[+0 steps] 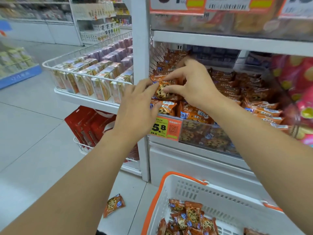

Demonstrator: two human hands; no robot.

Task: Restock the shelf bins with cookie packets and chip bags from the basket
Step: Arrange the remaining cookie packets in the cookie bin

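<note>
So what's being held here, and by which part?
A cookie packet over the bin, pinched at its two ends: left hand on the left end, right hand on the right.

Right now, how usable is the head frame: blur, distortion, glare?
Head view: the hands, cookie packet and price tag are fairly sharp; the far aisle and top labels are blurred; wide-angle bend curves the shelf edges; lighting is even, with mild sheen on the bin front.
</note>
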